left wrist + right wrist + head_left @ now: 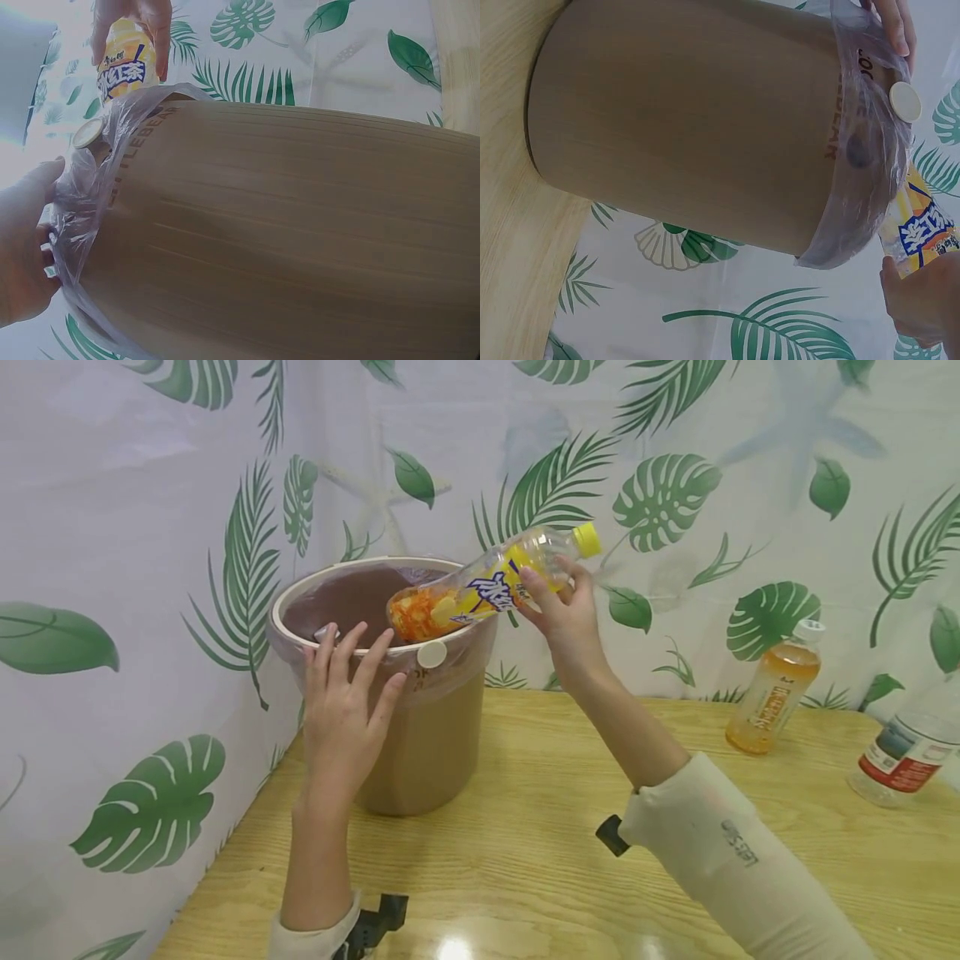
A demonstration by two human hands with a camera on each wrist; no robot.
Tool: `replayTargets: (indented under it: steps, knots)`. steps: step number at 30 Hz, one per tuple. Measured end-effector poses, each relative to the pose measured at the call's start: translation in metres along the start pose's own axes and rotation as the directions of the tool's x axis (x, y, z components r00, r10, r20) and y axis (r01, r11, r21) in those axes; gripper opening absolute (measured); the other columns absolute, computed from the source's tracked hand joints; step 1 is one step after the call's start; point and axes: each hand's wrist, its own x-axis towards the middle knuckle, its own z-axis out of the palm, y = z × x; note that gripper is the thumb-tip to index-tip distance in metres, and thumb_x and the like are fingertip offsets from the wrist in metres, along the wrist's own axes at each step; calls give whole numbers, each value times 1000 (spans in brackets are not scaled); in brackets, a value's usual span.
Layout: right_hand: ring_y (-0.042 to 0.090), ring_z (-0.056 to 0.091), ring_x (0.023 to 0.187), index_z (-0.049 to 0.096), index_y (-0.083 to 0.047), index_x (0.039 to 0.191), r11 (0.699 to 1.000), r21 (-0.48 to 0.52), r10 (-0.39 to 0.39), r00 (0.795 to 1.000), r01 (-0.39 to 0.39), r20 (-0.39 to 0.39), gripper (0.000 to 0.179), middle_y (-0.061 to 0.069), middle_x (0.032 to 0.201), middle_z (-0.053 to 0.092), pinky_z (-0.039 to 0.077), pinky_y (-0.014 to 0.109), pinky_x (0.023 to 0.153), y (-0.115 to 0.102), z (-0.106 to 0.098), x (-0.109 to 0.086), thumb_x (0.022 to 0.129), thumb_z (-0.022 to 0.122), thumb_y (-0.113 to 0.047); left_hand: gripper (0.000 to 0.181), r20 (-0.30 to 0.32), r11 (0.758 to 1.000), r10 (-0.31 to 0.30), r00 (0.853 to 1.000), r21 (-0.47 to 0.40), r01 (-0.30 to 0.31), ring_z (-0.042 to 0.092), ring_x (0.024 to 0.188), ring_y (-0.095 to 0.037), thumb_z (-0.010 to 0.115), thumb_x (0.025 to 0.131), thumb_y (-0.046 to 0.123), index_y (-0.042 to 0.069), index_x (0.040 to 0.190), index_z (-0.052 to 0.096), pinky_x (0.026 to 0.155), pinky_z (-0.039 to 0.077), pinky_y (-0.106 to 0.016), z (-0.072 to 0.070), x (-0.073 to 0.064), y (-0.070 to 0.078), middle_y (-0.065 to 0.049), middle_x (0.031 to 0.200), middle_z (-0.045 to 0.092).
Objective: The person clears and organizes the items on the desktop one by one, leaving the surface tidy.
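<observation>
A plastic drink bottle with a yellow cap and a yellow and orange label is tilted over the rim of a brown trash bin. My right hand grips it near the cap end, and its base is inside the bin's mouth. In the right wrist view the bottle's label shows beside the bin's rim. A thin clear bag lines the bin and folds over its edge. My left hand rests on the near rim with its fingers spread and extended over it.
The bin stands on a wooden table near a leaf-patterned wall covering. Toward the right stand a bottle with amber liquid and a white cap, and a clear bottle with a red and white label.
</observation>
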Motion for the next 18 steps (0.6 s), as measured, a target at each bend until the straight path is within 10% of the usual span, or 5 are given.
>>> replayTargets:
  steps: [18]
  knots:
    - [24, 49, 113, 25, -9, 140, 960, -263, 104, 994, -93, 31, 71, 13, 130, 44, 41, 31, 95, 3, 9, 3, 84, 68, -19, 52, 0, 1000, 0, 1000, 9, 0, 16, 135, -28, 34, 96, 49, 13, 131, 51, 110, 2, -44, 1, 0, 1, -14, 136, 40]
